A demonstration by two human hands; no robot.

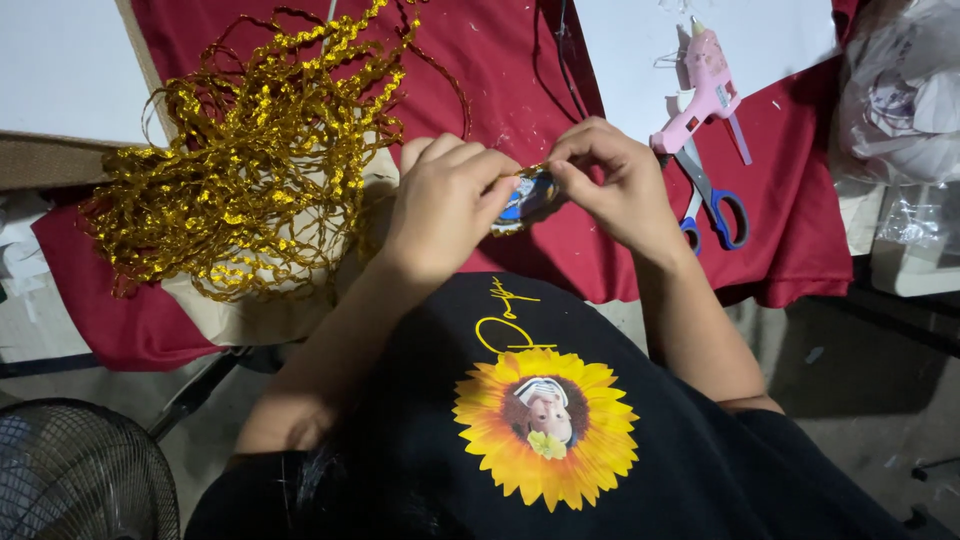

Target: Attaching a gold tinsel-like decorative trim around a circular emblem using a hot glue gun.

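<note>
My left hand [447, 200] and my right hand [612, 180] meet over a dark red cloth [500, 60] and together pinch a small round ornament [525, 198] with a blue picture and a gold braided edge. The left fingers wrap its left side, the right fingertips press its upper right rim. A big tangle of gold braided trim [250, 150] lies just left of my left hand. My arms come up from a black shirt with a sunflower print [545, 425].
A pink glue gun [706, 90] and blue-handled scissors [712, 195] lie to the right of my right hand on the cloth. Clear plastic bags [905, 90] sit at the far right. A black fan grille [75, 475] stands at the lower left on the floor.
</note>
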